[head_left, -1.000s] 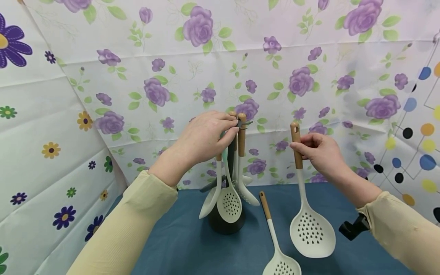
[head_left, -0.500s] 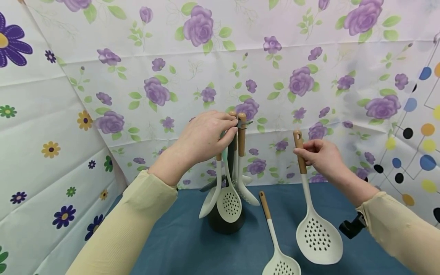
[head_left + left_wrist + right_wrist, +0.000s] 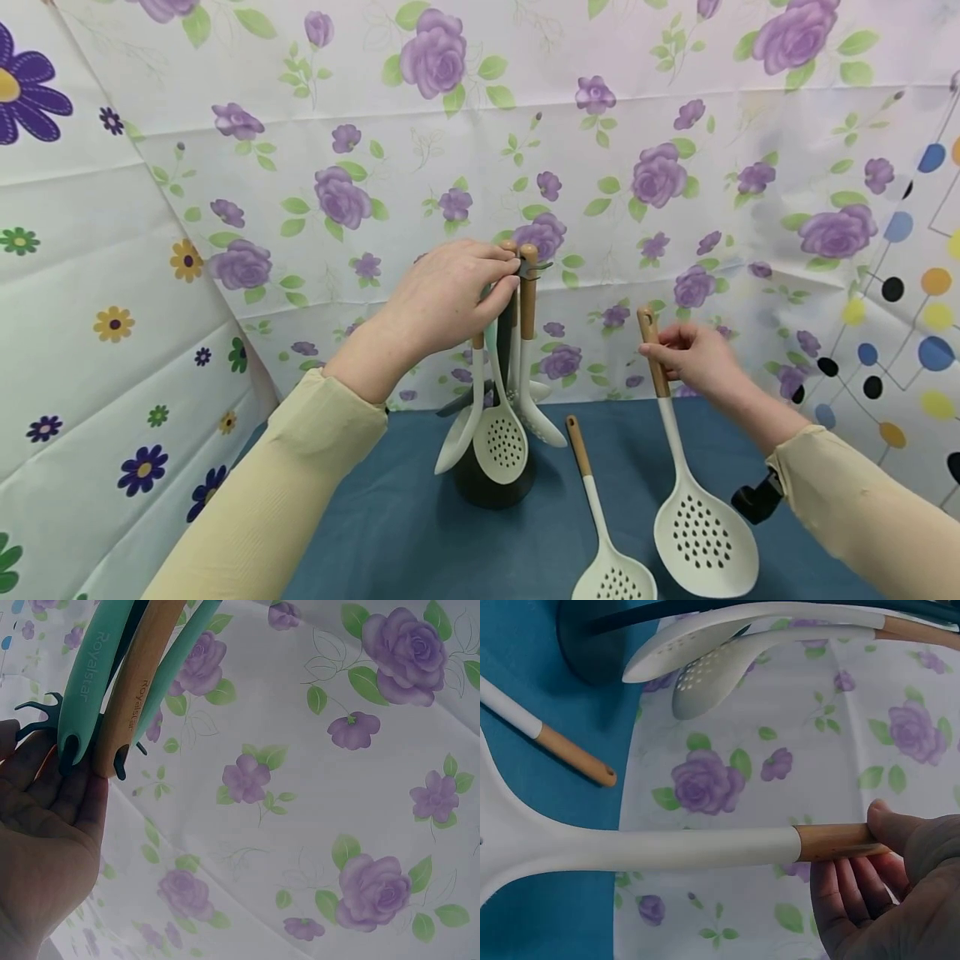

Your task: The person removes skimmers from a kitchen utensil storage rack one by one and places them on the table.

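My right hand (image 3: 697, 358) pinches the wooden handle of a large white skimmer (image 3: 703, 537) between thumb and fingers. The skimmer tilts, its perforated head low at front right; whether it touches the table I cannot tell. My left hand (image 3: 450, 300) holds the hooked top of a dark utensil rack (image 3: 491, 492). Several utensils hang there, among them a white slotted spoon (image 3: 500, 446) and a white ladle-like one (image 3: 459, 437). In the left wrist view, a green handle (image 3: 90, 675) and a wooden handle (image 3: 139, 690) hang by my fingers. A smaller skimmer (image 3: 615, 579) lies on the table, its head cut off by the frame.
A blue cloth (image 3: 375, 517) covers the table. Flowered sheets (image 3: 337, 75) hang behind and at the left, and a dotted sheet (image 3: 900, 333) at the right. The smaller skimmer lies between the rack and the held one.
My right hand has lowered the large skimmer and brought it slightly right and nearer to me. The left hand and the rack have stayed put.
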Available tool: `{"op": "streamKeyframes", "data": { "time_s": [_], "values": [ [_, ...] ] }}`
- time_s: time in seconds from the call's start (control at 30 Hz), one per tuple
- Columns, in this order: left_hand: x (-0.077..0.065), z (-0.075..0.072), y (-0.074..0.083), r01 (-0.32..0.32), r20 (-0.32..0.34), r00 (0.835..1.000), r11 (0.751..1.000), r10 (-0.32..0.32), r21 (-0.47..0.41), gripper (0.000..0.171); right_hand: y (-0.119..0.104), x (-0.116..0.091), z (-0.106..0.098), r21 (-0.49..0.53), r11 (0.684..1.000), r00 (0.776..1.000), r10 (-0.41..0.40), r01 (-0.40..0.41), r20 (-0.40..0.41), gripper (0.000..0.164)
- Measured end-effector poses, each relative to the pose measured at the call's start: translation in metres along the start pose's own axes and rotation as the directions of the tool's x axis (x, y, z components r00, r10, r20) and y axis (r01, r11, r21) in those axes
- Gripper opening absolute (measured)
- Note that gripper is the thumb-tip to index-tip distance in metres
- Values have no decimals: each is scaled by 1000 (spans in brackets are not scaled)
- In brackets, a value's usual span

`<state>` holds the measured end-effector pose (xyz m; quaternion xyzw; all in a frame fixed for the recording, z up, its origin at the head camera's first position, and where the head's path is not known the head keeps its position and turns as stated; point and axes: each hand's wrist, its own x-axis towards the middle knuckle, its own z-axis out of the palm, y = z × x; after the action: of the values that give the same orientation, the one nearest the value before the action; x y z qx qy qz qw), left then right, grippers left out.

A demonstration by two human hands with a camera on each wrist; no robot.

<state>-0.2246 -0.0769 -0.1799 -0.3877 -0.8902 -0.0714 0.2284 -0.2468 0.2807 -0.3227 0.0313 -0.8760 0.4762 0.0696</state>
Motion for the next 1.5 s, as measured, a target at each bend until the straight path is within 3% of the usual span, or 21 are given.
{"op": "streamKeyframes", "data": {
  "time_s": [0.5, 1.1, 1.5],
  "values": [
    [0, 0, 0, -4, -6, 1000, 1000, 4, 0, 38, 32, 6, 15, -5, 997, 996, 80, -80, 26, 37],
    [0, 1, 1, 9, 0, 1000, 1000, -9, -12, 39, 62, 12, 47, -59, 983, 983, 176, -173, 46, 29],
    [-1, 1, 0, 3, -6, 1000, 1000, -4, -27, 38, 80, 13, 59, -30, 982, 978, 190, -188, 86, 24]
  ]
}}
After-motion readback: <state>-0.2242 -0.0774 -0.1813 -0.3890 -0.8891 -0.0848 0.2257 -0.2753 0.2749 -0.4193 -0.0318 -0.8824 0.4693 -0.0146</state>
